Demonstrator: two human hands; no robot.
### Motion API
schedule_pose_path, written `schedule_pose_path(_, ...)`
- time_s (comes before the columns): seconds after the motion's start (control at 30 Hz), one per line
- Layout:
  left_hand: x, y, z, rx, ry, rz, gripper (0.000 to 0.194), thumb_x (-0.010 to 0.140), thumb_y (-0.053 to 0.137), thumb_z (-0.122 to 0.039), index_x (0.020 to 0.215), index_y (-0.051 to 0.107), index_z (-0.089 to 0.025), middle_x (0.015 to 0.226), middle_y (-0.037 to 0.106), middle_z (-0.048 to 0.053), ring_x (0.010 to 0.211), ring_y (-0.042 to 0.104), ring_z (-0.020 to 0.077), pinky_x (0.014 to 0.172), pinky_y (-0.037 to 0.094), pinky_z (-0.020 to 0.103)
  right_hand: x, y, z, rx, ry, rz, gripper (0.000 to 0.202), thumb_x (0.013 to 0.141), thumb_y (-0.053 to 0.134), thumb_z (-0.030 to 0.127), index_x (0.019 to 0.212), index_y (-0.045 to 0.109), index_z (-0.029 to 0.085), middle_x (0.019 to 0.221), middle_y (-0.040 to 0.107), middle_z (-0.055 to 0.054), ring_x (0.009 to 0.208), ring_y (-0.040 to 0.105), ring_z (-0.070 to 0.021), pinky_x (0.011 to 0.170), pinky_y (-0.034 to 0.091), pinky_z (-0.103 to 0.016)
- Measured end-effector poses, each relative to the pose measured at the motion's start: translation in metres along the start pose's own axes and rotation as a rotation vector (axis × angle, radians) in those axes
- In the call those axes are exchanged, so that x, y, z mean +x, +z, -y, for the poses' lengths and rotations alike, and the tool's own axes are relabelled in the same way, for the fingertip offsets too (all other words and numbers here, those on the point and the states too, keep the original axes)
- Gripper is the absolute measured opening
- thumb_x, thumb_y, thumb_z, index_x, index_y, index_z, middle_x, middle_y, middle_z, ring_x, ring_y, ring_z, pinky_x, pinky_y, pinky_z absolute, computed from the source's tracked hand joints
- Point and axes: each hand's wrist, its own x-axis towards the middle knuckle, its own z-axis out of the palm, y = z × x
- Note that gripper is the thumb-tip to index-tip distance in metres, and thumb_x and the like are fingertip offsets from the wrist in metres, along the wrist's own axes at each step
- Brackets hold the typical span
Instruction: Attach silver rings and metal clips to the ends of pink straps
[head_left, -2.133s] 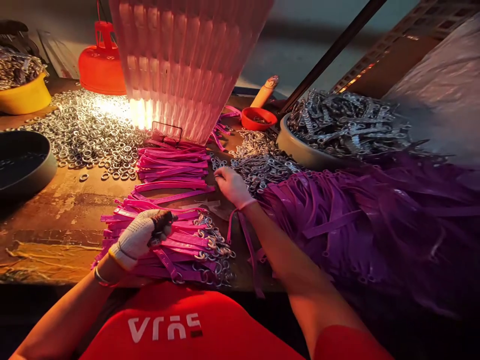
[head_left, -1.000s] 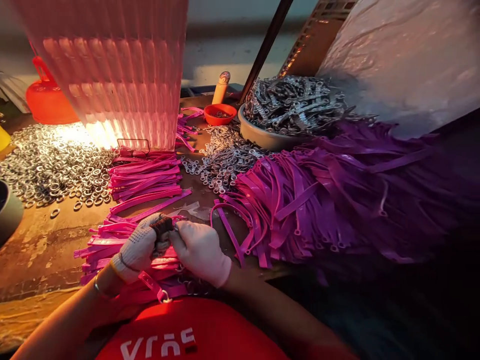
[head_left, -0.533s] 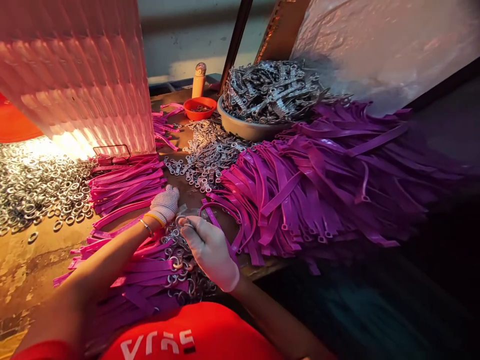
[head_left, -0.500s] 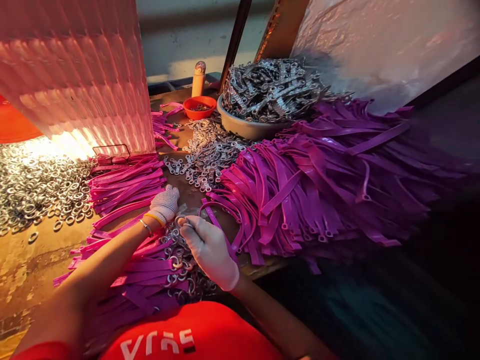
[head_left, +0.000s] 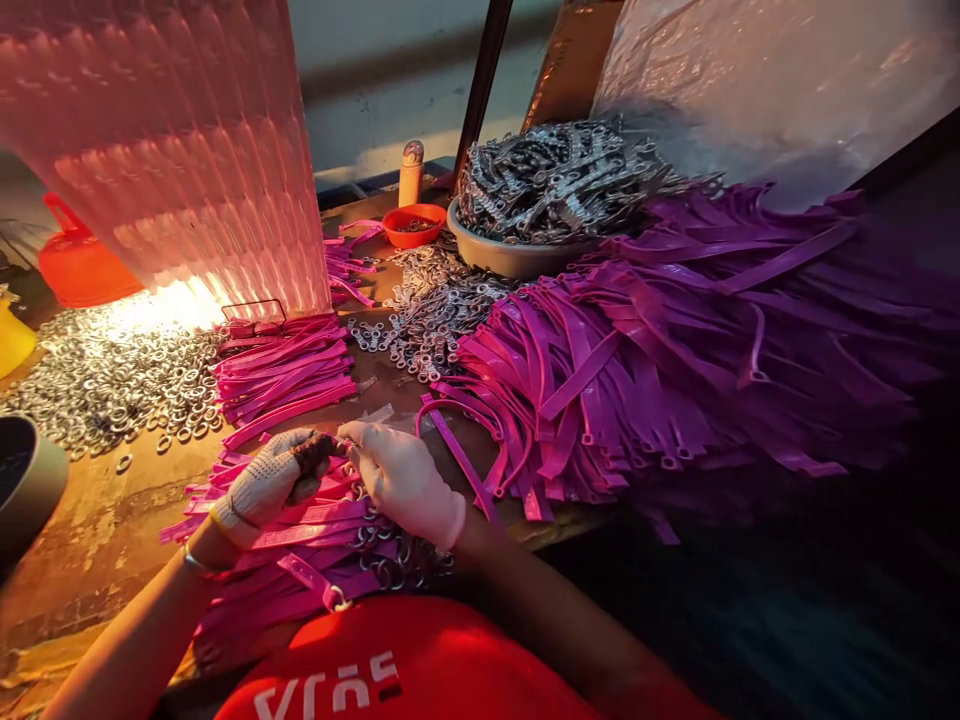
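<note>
Nearest, by the red shirt [head_left: 420,650], a pink strap end with a metal ring [head_left: 340,599] lies over the banded layer of ringed pink straps [head_left: 300,545] on the counter [head_left: 97,525]. Above that layer, the left hand [head_left: 274,477] and right hand [head_left: 405,480] meet, each grip closed at the fingertips; what they pinch is too small to tell. Beyond are a pink strap bundle [head_left: 289,370], loose rings [head_left: 127,385] to the left, metal links [head_left: 442,320] and heaped purple straps [head_left: 637,360] to the right, then a link-filled basin [head_left: 510,257], red bowl [head_left: 412,238] and bottle [head_left: 411,180].
</note>
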Motion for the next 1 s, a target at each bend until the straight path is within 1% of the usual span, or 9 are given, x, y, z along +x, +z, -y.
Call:
schedule_pose_path(0.2, -0.034, 0.005, 0.011, -0.048, -0.028, -0.136, 0.047, 0.088, 0.059, -0.058, 0.065, 0.047, -0.019, 0.05, 0.04, -0.005, 0.04, 0.029, 0.0063, 0.038, 0.021, 0.019, 0.003, 0.006, 0.024, -0.416, -0.194, 0.25, 0.022, 0.096, 0.047, 0.017, 0.113, 0.062, 0.015, 0.089, 0.07, -0.008, 0.078, 0.065, -0.0209, 0.065, 0.037, -0.032)
schedule_pose_path(0.27, -0.037, 0.003, 0.017, 0.069, 0.021, -0.143, 0.041, 0.088, 0.059, -0.05, 0.063, 0.05, -0.019, 0.048, 0.042, -0.003, 0.041, 0.031, 0.0077, 0.039, 0.022, 0.02, 0.001, 0.009, 0.025, -0.5, -0.273, 0.25, 0.024, 0.096, 0.046, 0.016, 0.113, 0.062, 0.015, 0.086, 0.069, -0.008, 0.073, 0.063, -0.0219, 0.061, 0.033, -0.033)
schedule_pose_path(0.37, -0.038, 0.001, 0.028, 0.278, 0.185, -0.173, 0.018, 0.08, 0.066, -0.029, 0.067, 0.061, -0.018, 0.058, 0.056, 0.001, 0.056, 0.048, 0.0135, 0.05, 0.037, 0.023, -0.003, 0.019, 0.021, -0.544, -0.339, 0.19, 0.025, 0.097, 0.043, 0.017, 0.114, 0.062, 0.014, 0.083, 0.068, -0.008, 0.071, 0.061, -0.0224, 0.061, 0.031, -0.034)
schedule_pose_path(0.47, -0.038, 0.002, 0.038, 0.356, 0.285, -0.172, 0.004, 0.076, 0.065, -0.019, 0.076, 0.068, -0.018, 0.076, 0.067, 0.005, 0.077, 0.059, 0.0198, 0.069, 0.047, 0.028, -0.004, 0.028, 0.018, -0.496, -0.321, 0.162, 0.025, 0.096, 0.045, 0.016, 0.114, 0.062, 0.014, 0.086, 0.069, -0.008, 0.074, 0.062, -0.0218, 0.063, 0.035, -0.034)
schedule_pose_path(0.6, -0.045, 0.004, 0.039, 0.17, 0.199, -0.221, 0.017, 0.086, 0.061, -0.031, 0.08, 0.067, -0.017, 0.063, 0.057, 0.001, 0.055, 0.043, 0.0126, 0.052, 0.036, 0.025, 0.001, 0.023, 0.026, -0.342, -0.212, 0.197, 0.029, 0.097, 0.048, 0.018, 0.124, 0.058, 0.017, 0.102, 0.073, -0.008, 0.089, 0.067, -0.0211, 0.073, 0.042, -0.031)
schedule_pose_path(0.7, -0.051, 0.007, 0.037, 0.105, 0.189, -0.324, 0.025, 0.086, 0.066, -0.039, 0.077, 0.068, -0.016, 0.062, 0.055, 0.001, 0.053, 0.039, 0.0116, 0.05, 0.031, 0.025, 0.009, 0.013, 0.034, -0.285, -0.124, 0.351, 0.047, 0.094, 0.061, 0.035, 0.136, 0.05, 0.018, 0.103, 0.075, -0.008, 0.092, 0.07, -0.0234, 0.072, 0.045, -0.029)
schedule_pose_path(0.77, -0.053, 0.008, 0.039, 0.198, 0.239, -0.347, 0.023, 0.084, 0.068, -0.036, 0.075, 0.071, -0.016, 0.068, 0.063, 0.004, 0.061, 0.047, 0.0145, 0.056, 0.037, 0.025, 0.014, 0.01, 0.036, -0.329, -0.051, 0.454, 0.044, 0.092, 0.064, 0.043, 0.128, 0.056, 0.018, 0.093, 0.076, -0.008, 0.087, 0.072, -0.0248, 0.067, 0.045, -0.029)
schedule_pose_path(0.83, -0.052, 0.009, 0.043, 0.279, 0.261, -0.354, 0.021, 0.084, 0.068, -0.033, 0.075, 0.072, -0.016, 0.071, 0.066, 0.004, 0.066, 0.051, 0.0161, 0.061, 0.039, 0.026, 0.016, 0.012, 0.035, -0.384, -0.014, 0.51, 0.03, 0.093, 0.061, 0.041, 0.112, 0.063, 0.018, 0.088, 0.076, -0.009, 0.083, 0.073, -0.0248, 0.064, 0.043, -0.028)
schedule_pose_path(1.0, -0.049, 0.004, 0.05, 0.466, 0.285, -0.339, 0.022, 0.088, 0.062, -0.028, 0.071, 0.068, -0.016, 0.067, 0.065, 0.002, 0.065, 0.052, 0.0155, 0.061, 0.038, 0.025, 0.015, 0.021, 0.024, -0.405, -0.149, 0.533, 0.032, 0.095, 0.056, 0.043, 0.1, 0.067, 0.013, 0.083, 0.075, -0.012, 0.078, 0.071, -0.0245, 0.063, 0.04, -0.029)
